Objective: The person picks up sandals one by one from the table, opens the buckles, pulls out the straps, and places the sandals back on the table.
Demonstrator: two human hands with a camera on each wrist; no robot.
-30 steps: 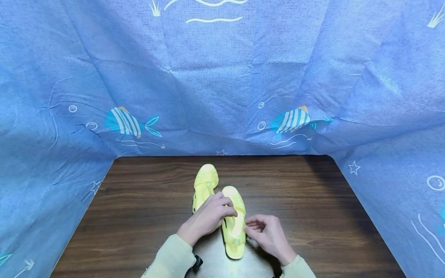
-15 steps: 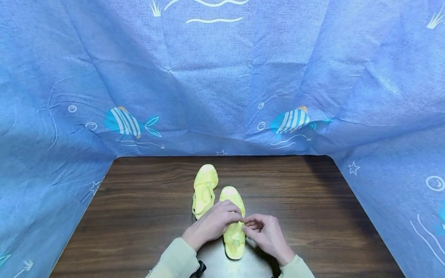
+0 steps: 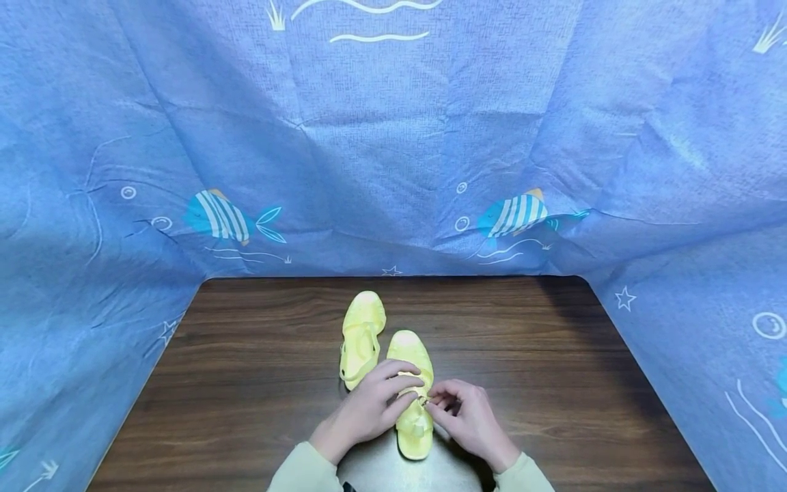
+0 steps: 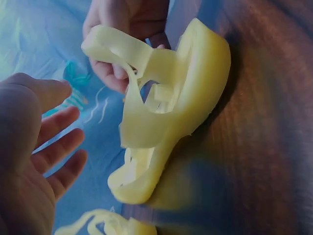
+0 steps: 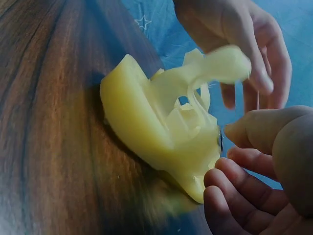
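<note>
Two yellow jelly sandals are on the table. The nearer sandal (image 3: 415, 445) has its toe pointing away and its heel strap standing up. My right hand (image 3: 465, 418) is at its right side, thumb and index finger pinching the strap by a small dark buckle (image 5: 220, 139). Over the sandal's left side is my left hand (image 3: 371, 404), fingers spread and loosely bent, holding nothing. In the left wrist view a gap shows between the left hand and the sandal (image 4: 161, 98). The other sandal (image 3: 363, 318) lies farther back to the left.
The dark wood table (image 3: 553, 355) extends to both sides of the sandals. A blue cloth (image 3: 393, 137) printed with fish hangs behind it and along both sides.
My left hand has come from the middle of the nearer sandal toward the right hand, then drawn back left with its fingers spreading. The right hand has barely moved; the dark buckle now shows.
</note>
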